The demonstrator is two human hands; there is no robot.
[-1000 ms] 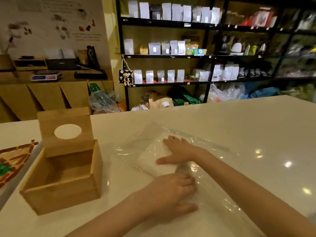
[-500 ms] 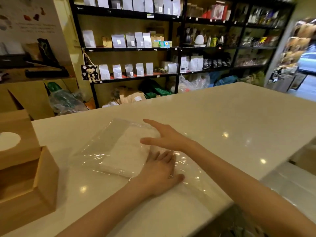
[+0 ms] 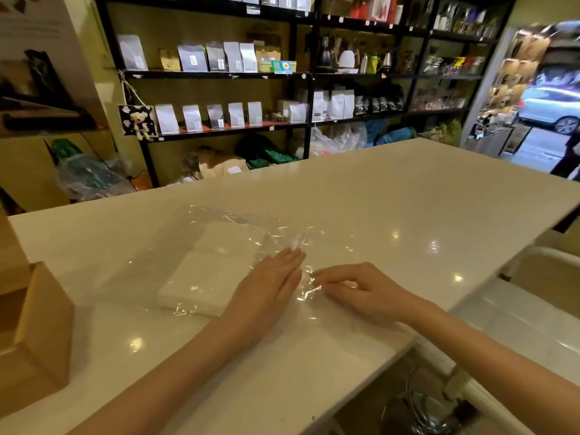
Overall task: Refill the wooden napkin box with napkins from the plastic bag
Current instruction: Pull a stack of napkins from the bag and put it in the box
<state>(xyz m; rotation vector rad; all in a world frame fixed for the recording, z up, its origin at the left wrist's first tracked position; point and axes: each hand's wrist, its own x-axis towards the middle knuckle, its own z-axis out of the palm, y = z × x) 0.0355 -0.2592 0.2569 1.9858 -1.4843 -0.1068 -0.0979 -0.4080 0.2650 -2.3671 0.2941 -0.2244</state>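
Note:
A clear plastic bag [image 3: 219, 227] lies flat on the white counter [image 3: 408, 199] with a stack of white napkins [image 3: 207, 271] inside it. My left hand [image 3: 266, 287] lies flat with straight fingers on the bag, just right of the napkins. My right hand [image 3: 361, 287] is beside it, its fingertips pinching the crinkled open end of the bag. The wooden napkin box [image 3: 34, 334] stands at the far left edge of the view, only partly visible.
Black shelves [image 3: 310, 76] with pouches and kettles stand behind the counter. The counter's right edge drops off near my right forearm, with a white ledge [image 3: 518, 315] and a stool [image 3: 426, 409] below. A doorway [image 3: 549, 105] opens to the street at right.
The view has swung right, pushing the box to the left edge. My right hand has come off the napkins to the bag's open end and pinches it. My left hand now lies flat farther up.

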